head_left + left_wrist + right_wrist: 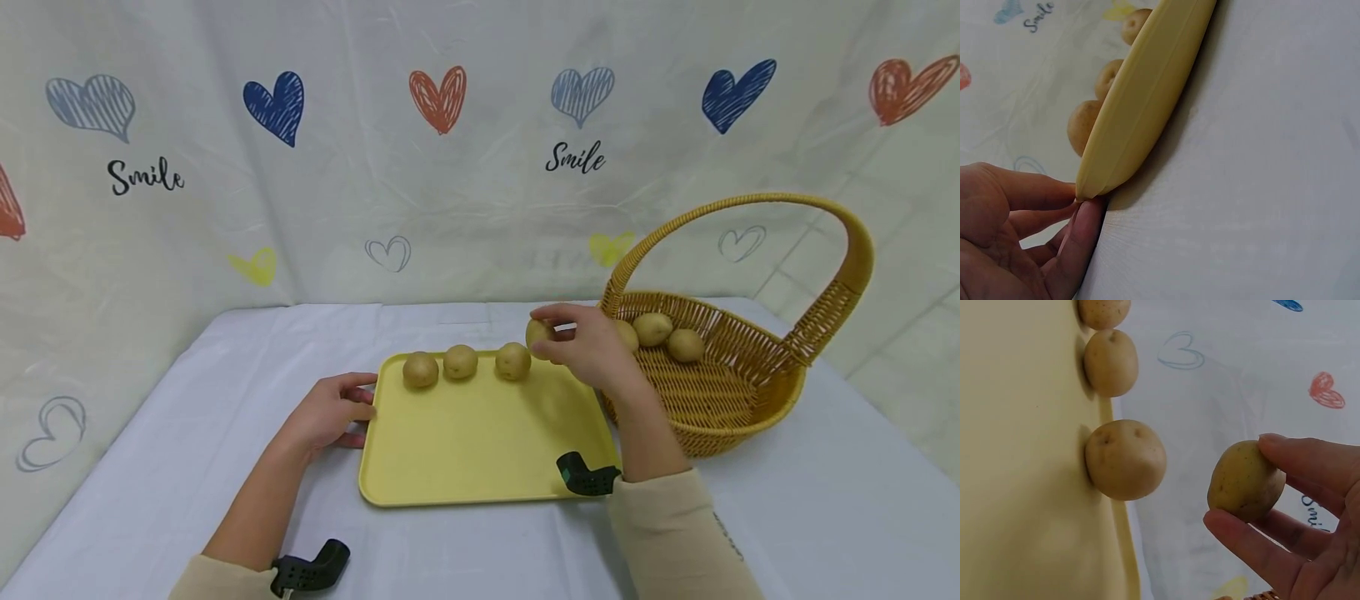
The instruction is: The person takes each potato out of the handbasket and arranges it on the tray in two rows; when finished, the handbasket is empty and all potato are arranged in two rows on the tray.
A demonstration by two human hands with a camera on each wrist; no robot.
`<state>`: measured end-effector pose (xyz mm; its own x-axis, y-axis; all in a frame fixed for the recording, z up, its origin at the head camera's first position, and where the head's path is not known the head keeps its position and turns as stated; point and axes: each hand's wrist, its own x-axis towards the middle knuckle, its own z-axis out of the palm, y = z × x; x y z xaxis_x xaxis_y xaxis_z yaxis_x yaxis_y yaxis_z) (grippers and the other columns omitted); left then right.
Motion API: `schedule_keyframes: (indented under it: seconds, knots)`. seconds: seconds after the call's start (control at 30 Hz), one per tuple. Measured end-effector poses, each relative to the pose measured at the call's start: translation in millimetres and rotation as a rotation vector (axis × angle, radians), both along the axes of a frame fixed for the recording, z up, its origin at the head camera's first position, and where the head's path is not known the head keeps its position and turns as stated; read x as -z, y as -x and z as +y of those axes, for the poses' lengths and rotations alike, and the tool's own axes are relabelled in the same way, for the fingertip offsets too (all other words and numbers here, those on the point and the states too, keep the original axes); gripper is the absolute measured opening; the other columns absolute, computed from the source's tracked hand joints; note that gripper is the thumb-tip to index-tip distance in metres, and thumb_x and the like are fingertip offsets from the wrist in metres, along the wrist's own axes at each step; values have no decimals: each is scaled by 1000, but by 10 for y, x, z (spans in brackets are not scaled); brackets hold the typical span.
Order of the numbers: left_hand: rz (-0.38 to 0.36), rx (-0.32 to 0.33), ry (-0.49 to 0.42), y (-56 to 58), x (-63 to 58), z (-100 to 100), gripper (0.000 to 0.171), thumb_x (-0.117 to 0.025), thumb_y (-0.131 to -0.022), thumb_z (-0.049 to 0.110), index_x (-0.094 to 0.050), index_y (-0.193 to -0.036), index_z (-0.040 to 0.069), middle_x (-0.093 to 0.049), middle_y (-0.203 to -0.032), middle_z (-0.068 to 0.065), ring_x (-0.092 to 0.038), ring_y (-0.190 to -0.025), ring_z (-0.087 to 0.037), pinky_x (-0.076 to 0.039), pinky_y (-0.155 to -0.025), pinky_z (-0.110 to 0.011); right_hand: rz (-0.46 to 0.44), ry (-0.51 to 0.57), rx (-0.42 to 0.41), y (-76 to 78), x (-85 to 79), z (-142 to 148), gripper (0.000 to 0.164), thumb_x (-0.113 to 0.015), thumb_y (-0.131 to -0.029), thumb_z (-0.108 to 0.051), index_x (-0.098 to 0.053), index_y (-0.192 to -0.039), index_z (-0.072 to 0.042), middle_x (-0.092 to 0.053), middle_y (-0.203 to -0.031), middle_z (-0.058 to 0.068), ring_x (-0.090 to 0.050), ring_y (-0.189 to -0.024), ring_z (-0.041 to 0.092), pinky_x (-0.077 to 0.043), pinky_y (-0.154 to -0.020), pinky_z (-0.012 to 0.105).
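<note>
In the head view my right hand (596, 346) holds a potato (538, 335) between thumb and fingertips, raised over the tray's far right part. The right wrist view shows this potato (1247, 481) apart from the nearest one on the tray. Three potatoes (461, 362) stand in a row along the far rim of a yellow rectangular tray (480, 450). At the tray's left edge, my left hand (324, 412) pinches the rim. Close up in the left wrist view, the left fingers (1041, 190) grip the tray's edge (1141, 106) near the tabletop.
A wicker basket (720, 400) with a tall arched handle stands right of the tray, with several potatoes (652, 328) at its far left side. A white cloth (247, 367) covers the table. Behind hangs a white sheet (495, 183) printed with hearts.
</note>
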<state>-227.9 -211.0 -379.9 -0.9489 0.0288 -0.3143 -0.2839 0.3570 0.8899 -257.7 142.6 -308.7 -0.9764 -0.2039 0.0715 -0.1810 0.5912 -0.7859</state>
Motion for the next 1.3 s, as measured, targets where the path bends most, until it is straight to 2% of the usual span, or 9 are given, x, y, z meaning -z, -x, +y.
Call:
schedule_keyframes:
  seconds: [0.2,0.37,0.43,0.5,0.67,0.83,1.0,1.3]
  knots:
    - [-8,-11,-1,17,11,1,63,-64,-94,0,-47,-154,9,-53,-125,-14,-62,-95,-22,-64,-71,-36,-22,-14,-5,38,92,-53,46,-72,-96,-16,-63,-141,-11,-61,-139,17,-66,-121,34,-61,-86,42]
    - [-9,-16,6,30,16,1,62,-65,-94,1,-48,-154,10,-53,-124,-14,-61,-95,-22,-64,-70,-35,-21,-112,18,47,131,-81,44,-70,-96,-17,-64,-139,-7,-64,-132,22,-72,-92,28,-56,-70,32]
    - [-10,-18,7,35,17,1,62,-65,-95,1,-48,-153,10,-53,-124,-13,-61,-95,-22,-64,-70,-35,-24,-142,26,50,141,-95,44,-68,-96,-17,-64,-138,-6,-65,-129,22,-71,-84,27,-54,-69,32]
    - [-10,-19,6,38,16,2,61,-65,-95,1,-48,-153,10,-52,-123,-13,-61,-94,-22,-64,-69,-34,-26,-167,35,54,151,-112,43,-68,-97,-17,-64,-138,-6,-65,-128,22,-69,-87,28,-55,-73,35]
    - [-13,-14,0,32,6,6,62,-65,-94,1,-48,-153,10,-53,-123,-13,-60,-94,-22,-64,-69,-34,-30,-197,61,70,187,-138,42,-66,-98,-18,-64,-138,-5,-65,-132,23,-64,-112,37,-54,-92,48]
    - [-12,-16,-4,17,0,6,63,-65,-94,0,-48,-153,9,-53,-124,-13,-60,-93,-21,-64,-68,-34,15,-211,72,109,268,-134,40,-65,-97,-14,-65,-136,-3,-64,-134,25,-60,-124,42,-51,-102,54]
    - [-6,-13,0,11,-5,0,63,-66,-94,0,-47,-154,8,-52,-124,-14,-61,-93,-21,-64,-68,-35,25,-232,80,160,354,-130,42,-65,-95,-11,-65,-136,-1,-64,-134,25,-59,-126,43,-49,-106,55]
    - [-1,-2,-4,16,-7,-3,64,-65,-94,1,-45,-155,7,-52,-124,-14,-60,-93,-21,-64,-67,-35,38,-278,100,184,424,-133,42,-62,-94,-9,-64,-135,2,-66,-131,25,-60,-121,43,-50,-103,54]
